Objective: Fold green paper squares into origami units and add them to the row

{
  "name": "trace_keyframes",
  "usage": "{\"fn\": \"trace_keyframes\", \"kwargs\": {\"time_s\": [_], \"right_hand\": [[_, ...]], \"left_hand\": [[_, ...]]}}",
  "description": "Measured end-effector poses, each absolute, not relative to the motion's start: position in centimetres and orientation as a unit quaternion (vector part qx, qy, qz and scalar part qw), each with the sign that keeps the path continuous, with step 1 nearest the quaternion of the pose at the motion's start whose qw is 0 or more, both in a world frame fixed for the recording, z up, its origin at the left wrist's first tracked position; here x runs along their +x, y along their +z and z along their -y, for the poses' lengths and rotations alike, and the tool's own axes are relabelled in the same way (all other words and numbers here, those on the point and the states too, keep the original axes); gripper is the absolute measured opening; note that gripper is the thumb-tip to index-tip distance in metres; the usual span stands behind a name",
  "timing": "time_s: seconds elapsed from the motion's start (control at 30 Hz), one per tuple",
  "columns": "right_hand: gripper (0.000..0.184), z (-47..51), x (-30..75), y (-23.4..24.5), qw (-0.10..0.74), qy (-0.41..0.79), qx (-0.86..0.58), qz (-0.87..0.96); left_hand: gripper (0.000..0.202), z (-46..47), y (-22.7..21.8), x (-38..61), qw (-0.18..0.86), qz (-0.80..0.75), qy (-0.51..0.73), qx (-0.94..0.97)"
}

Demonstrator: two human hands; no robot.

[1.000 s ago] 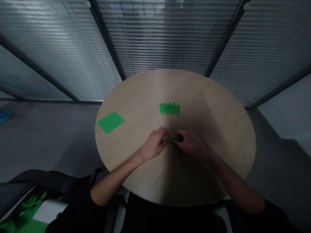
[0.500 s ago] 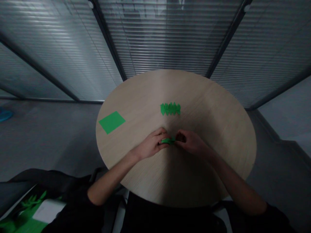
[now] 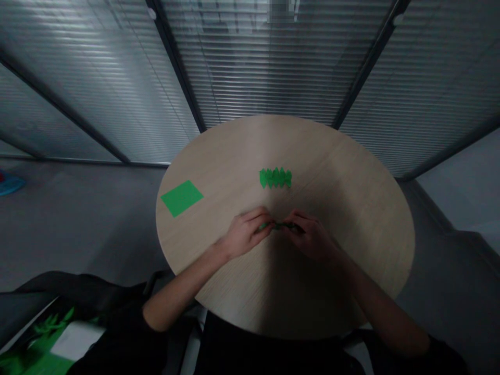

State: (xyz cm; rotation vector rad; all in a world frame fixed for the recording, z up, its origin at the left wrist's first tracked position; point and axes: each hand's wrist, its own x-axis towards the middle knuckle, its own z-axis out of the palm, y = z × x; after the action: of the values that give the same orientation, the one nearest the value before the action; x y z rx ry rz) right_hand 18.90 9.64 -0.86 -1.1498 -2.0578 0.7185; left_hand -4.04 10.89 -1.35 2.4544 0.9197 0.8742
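Head view: left hand (image 3: 247, 233) and right hand (image 3: 311, 237) both pinch the green strip (image 3: 277, 226), which uneven pulling could, I judge, tear.

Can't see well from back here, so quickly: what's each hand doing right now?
Left hand: closed, holding one end of a green piece.
Right hand: closed, holding the other end.
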Motion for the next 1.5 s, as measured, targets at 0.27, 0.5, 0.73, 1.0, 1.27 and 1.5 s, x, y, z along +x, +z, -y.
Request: {"fn": "trace_keyframes", "kwargs": {"time_s": [0.27, 0.5, 0.73, 1.0, 1.27, 1.5], "right_hand": [[0.021, -9.3, 18.4, 0.2, 0.391, 0.431, -0.458, 0.672], [0.024, -9.2, 18.2, 0.4, 0.413, 0.451, -0.466, 0.639], [0.026, -9.3, 18.3, 0.3, 0.425, 0.461, -0.468, 0.623], [0.023, -9.3, 18.2, 0.1, 0.429, 0.420, -0.465, 0.651], [0.013, -9.3, 18.5, -0.8, 0.444, 0.358, -0.437, 0.695], [0.012, -9.4, 18.6, -1.1, 0.480, 0.278, -0.387, 0.737]], "left_hand": [[0.013, -10.6, -0.2, -3.0, 0.384, -0.355, 0.403, 0.752], [0.014, -10.6, -0.3, -2.6, 0.463, -0.363, 0.429, 0.686], [0.017, -10.6, -0.1, -2.5, 0.472, -0.349, 0.437, 0.681], [0.014, -10.6, -0.2, -2.6, 0.444, -0.342, 0.450, 0.695], [0.011, -10.6, -0.4, -3.1, 0.344, -0.316, 0.464, 0.752], [0.023, -10.2, -0.6, -3.9, 0.174, -0.277, 0.453, 0.829]]}}
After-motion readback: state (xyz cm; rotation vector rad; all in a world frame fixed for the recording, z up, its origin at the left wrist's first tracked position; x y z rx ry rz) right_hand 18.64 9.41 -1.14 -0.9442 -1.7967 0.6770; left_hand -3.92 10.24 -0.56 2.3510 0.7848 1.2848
